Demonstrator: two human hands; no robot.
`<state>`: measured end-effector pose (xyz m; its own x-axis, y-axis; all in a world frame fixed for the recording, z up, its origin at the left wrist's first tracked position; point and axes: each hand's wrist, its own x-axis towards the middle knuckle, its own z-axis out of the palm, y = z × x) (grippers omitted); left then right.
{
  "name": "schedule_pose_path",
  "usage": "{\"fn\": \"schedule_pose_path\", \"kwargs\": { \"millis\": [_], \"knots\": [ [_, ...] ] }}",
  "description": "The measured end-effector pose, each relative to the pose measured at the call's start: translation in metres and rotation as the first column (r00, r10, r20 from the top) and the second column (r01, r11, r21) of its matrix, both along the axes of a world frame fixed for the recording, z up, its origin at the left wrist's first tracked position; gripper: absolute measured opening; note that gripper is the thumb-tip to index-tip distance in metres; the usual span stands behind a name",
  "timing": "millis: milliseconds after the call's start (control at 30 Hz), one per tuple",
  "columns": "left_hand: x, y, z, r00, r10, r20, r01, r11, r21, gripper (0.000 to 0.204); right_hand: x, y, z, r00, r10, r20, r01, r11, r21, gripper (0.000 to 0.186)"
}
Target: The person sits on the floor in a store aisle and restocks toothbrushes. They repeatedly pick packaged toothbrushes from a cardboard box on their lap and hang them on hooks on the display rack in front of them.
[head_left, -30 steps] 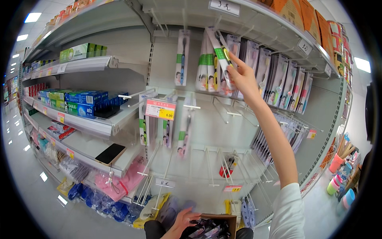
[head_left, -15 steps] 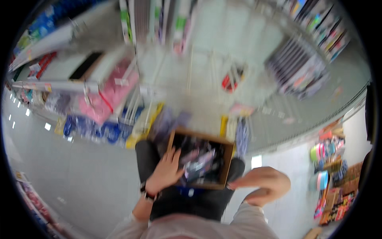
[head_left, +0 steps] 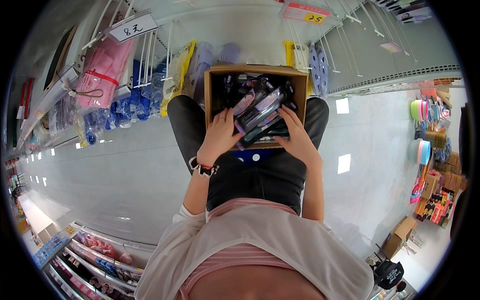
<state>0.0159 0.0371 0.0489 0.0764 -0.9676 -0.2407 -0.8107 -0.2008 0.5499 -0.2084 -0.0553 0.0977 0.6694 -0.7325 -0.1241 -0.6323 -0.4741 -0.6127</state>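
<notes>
An open cardboard box point(head_left: 256, 68) sits between my knees, filled with slim dark packages point(head_left: 260, 107) that have purple and clear parts. My left hand point(head_left: 220, 134) reaches over the near left of the box, its fingers stretched out and its thumb touching a package. On the other side, my right hand point(head_left: 300, 137) lies over the near right part with fingers spread against the packages. Neither hand is closed around anything. What lies deeper in the box is hidden.
Behind the box stands a shelf rack with wire hooks point(head_left: 169, 55), bagged purple slippers point(head_left: 199, 64) and pink packs point(head_left: 106, 70). Blue bagged slippers point(head_left: 142, 102) hang at left. A shelving unit point(head_left: 95, 260) stands low left; cartons point(head_left: 400, 236) and colourful buckets point(head_left: 419, 151) are at right.
My right hand has come from outside the box's near right corner onto the packages. My left hand stays at the box's left side. The view has shifted, so the box appears higher.
</notes>
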Motion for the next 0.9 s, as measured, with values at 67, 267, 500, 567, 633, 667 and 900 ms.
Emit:
{"fn": "schedule_pose_path", "kwargs": {
  "millis": [67,267,500,567,633,667,900],
  "knots": [
    [-0.008,-0.002,-0.009,0.997,0.068,-0.036,-0.069,0.997,-0.029,0.076,0.007,-0.008,-0.018,0.996,0.013,-0.089,-0.02,0.996,-0.084,0.067],
    [-0.012,-0.017,-0.035,0.965,0.256,-0.052,-0.261,0.953,-0.155,0.067,0.008,-0.025,-0.053,0.899,-0.404,-0.167,0.431,0.881,0.194,0.031],
    [-0.01,-0.043,-0.02,0.903,0.231,-0.363,-0.218,0.973,0.078,0.046,0.006,-0.009,-0.091,0.761,-0.643,-0.087,0.446,0.421,0.79,0.05],
    [-0.02,-0.04,-0.036,0.913,0.206,-0.353,-0.224,0.975,-0.01,0.048,0.012,-0.001,-0.091,0.686,-0.727,-0.035,0.371,0.309,0.876,0.049],
    [-0.027,-0.044,-0.04,0.901,0.219,-0.374,-0.239,0.971,-0.007,0.054,0.017,0.004,-0.098,0.611,-0.791,-0.03,0.337,0.226,0.914,0.045],
    [-0.026,-0.046,-0.042,0.903,0.202,-0.378,-0.216,0.976,0.005,0.055,0.019,0.006,-0.101,0.596,-0.803,-0.005,0.352,0.256,0.901,0.043],
    [-0.005,-0.036,-0.014,0.572,0.25,-0.782,-0.096,0.966,0.239,0.039,0.026,0.028,-0.069,0.583,-0.798,0.152,0.298,0.384,0.874,0.032]
  ]
}}
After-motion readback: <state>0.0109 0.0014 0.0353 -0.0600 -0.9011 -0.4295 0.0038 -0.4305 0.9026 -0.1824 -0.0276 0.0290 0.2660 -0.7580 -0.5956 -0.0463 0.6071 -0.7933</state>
